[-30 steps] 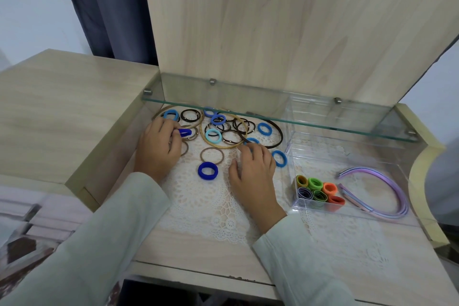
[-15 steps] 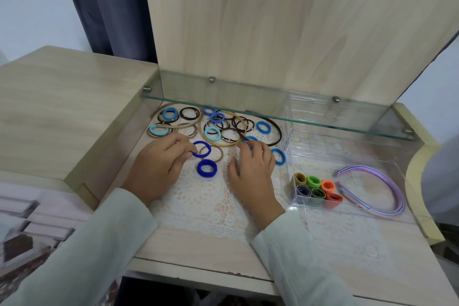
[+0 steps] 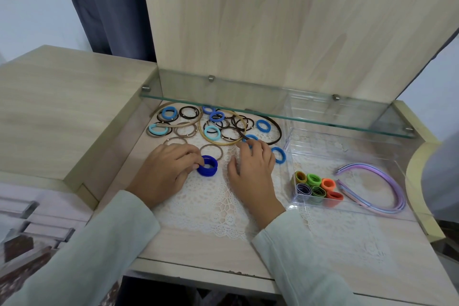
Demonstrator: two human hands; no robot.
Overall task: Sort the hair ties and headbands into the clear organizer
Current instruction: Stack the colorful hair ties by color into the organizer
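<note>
Left hand [image 3: 166, 172] fingers clamp stacked dark-blue fabric hair ties [image 3: 208, 169] at their tips; a shallow pinch could drop one.

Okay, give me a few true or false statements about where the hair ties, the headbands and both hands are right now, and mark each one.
1. The left hand grips the dark blue hair ties on the lace mat. True.
2. The purple headbands lie on the mat, outside the box. False: they lie inside the clear organizer, in its large compartment.
3. The green and orange hair ties sit in the organizer's small front compartment. True.
4. The right hand is lifting a headband. False: it rests on the mat, fingers at a blue hair tie.
5. Many loose hair ties lie below the glass shelf. True.
</note>
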